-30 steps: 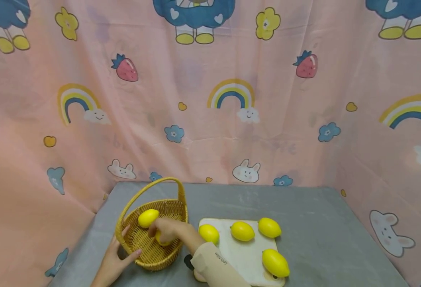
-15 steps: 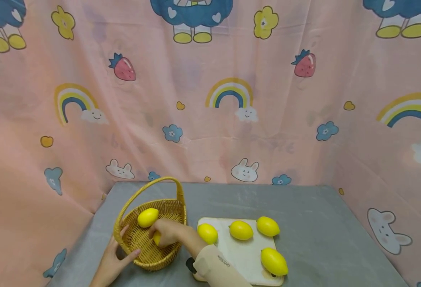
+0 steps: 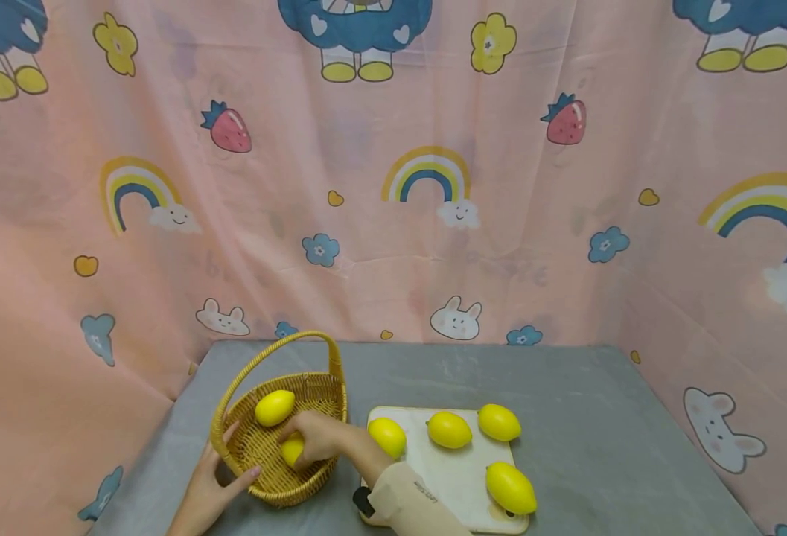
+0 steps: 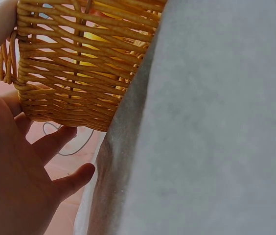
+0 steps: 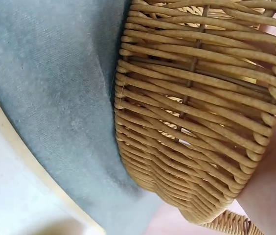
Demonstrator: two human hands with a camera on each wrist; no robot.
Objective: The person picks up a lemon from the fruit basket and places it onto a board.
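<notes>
In the head view a wicker basket (image 3: 299, 487) with a tall arched handle stands on the left of the table. My left hand (image 3: 205, 484) holds its near left rim, thumb over the edge; the left wrist view shows several fingers spread along the basket's outside (image 4: 74, 63). Inside the basket, my right hand (image 3: 319, 435) grips a yellow lemon (image 3: 291, 449) low near the bottom, partly covered by the fingers. Another lemon (image 3: 275, 408) lies in the basket behind it. From the right wrist, the woven wall of the basket (image 5: 192, 107) hides most of the hand and the lemon.
Right of the basket lies a white cutting board (image 3: 447, 484). Several lemons, such as this near one (image 3: 511, 487) and this middle one (image 3: 450, 430), sit on it or at its edge. My right forearm crosses its left part. A patterned pink curtain (image 3: 366, 298) hangs behind the grey table (image 3: 587, 447).
The head view has shifted slightly. My right hand has drawn a little to the right, and more of the lemon in it shows. The left hand stays on the basket.
</notes>
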